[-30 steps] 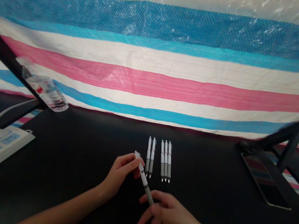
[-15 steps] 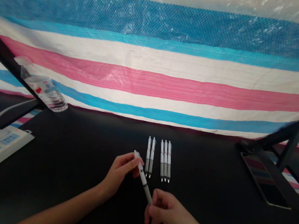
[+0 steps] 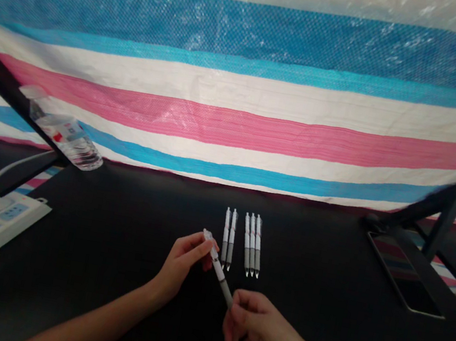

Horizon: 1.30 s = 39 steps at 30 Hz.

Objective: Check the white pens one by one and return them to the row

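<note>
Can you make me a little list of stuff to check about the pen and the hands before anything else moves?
1. Left hand holds the pen's white end: ok.
2. Right hand pinches its grey end: ok.
3. Pen lifted off the table: ok.
4. Five other pens lie in a neat row, untouched: ok.
5. Pen tip: hidden by fingers, cannot tell.

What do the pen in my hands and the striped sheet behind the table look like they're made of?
Pen: probably plastic, with a smooth white barrel and a matte grey grip section. Striped sheet: likely woven plastic tarpaulin, since a fine mesh weave and glossy sheen show across its stripes.
</note>
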### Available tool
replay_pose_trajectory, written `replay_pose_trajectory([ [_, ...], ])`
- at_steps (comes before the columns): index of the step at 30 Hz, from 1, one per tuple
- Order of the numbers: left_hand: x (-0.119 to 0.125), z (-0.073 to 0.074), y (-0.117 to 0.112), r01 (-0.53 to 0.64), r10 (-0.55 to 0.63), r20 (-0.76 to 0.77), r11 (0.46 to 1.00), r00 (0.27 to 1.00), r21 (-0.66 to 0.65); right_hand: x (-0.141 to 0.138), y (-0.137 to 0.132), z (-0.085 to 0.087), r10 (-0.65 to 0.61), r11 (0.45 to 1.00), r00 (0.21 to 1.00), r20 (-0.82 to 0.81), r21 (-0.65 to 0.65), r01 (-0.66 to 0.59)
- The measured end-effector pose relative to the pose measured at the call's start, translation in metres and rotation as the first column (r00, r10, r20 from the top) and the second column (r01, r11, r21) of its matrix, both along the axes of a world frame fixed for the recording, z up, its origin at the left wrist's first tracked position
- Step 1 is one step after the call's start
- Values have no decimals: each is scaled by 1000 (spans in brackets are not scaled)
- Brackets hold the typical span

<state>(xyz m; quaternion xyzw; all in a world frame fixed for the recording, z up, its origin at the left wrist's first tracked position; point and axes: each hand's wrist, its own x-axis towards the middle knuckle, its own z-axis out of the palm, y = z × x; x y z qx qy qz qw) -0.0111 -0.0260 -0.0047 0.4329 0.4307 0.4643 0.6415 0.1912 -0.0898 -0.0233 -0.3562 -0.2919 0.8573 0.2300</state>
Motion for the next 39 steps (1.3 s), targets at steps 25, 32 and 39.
replay_pose_trajectory([
  [25,2,-5,-1,43,-44,20,998,999,48,1,1,-3,-42,999,997,-58,30,43],
  [32,4,-5,-1,22,-21,-23,998,1000,60,0,2,0,-90,995,996,-6,31,90],
  [39,4,1,-2,68,-64,-49,993,997,99,-1,3,3,-63,978,980,190,206,23],
])
